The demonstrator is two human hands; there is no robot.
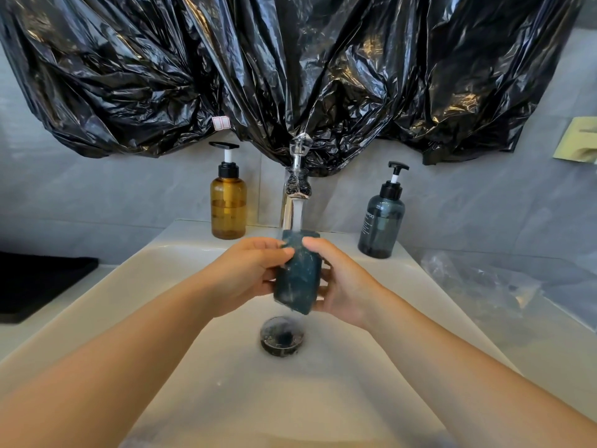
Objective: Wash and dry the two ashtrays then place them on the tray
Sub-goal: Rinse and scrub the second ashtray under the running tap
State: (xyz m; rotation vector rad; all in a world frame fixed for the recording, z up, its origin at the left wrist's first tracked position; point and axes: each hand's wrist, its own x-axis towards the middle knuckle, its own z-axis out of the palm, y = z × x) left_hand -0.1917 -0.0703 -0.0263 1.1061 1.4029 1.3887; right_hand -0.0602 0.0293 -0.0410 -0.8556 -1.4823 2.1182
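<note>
A dark teal ashtray (297, 276) is held on edge over the white sink (181, 286), right under the water stream running from the chrome faucet (295, 192). My left hand (248, 273) grips its left side, with fingertips over the top edge. My right hand (339, 282) holds its right side, thumb on the upper rim. Water runs down the ashtray toward the drain (282, 336). I see only this one ashtray; a second one is not in view.
An amber pump bottle (228, 202) stands left of the faucet and a dark grey pump bottle (382, 221) right of it. A black tray or mat (35, 282) lies on the counter at left. Clear plastic wrap (478, 286) lies at right. Black plastic sheeting (290, 69) hangs above.
</note>
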